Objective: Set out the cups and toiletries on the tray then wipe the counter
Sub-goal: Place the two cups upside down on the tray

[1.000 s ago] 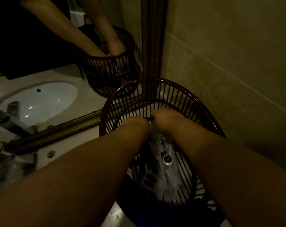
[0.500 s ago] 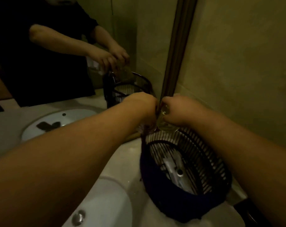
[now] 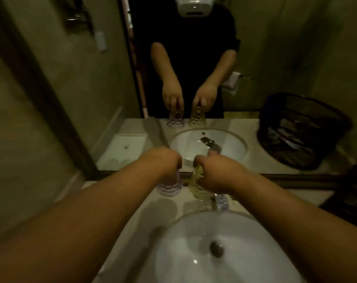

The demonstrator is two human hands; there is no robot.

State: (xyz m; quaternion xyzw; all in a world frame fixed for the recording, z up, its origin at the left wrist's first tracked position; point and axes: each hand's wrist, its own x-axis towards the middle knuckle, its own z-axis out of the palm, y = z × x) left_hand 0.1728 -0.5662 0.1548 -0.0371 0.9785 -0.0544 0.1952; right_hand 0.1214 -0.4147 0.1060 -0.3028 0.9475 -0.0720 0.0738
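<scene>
Your left hand (image 3: 163,160) clasps a pale purple cup (image 3: 169,185) by its base and your right hand (image 3: 216,172) clasps a yellowish cup (image 3: 197,185) the same way, both turned mouth-down over the counter (image 3: 173,207) behind the sink (image 3: 224,252), close against the mirror (image 3: 194,78). A second ago both hands were buried in the dark slatted basket at the wall corner; half a second ago they were lifting out of it with glass between them. Now the view has swung left, and the basket shows only as a reflection (image 3: 302,131) at the right of the mirror. So the cups are out of the basket and have travelled to the middle of the counter, side by side and just apart. Whether their rims already rest on the surface or hover just above it cannot be told here, though their shadows lie close beneath them.

No tray can be made out on the real counter; a pale rectangular shape (image 3: 122,152) shows in the mirror at the left, and it may be the tray, but that is uncertain. By this reading the cups are fetched yet not plainly on the tray, the toiletries seem left in the basket, and the wipe has yet to come. The tap (image 3: 220,201) stands just beside the yellowish cup, so mind the clearance there.
</scene>
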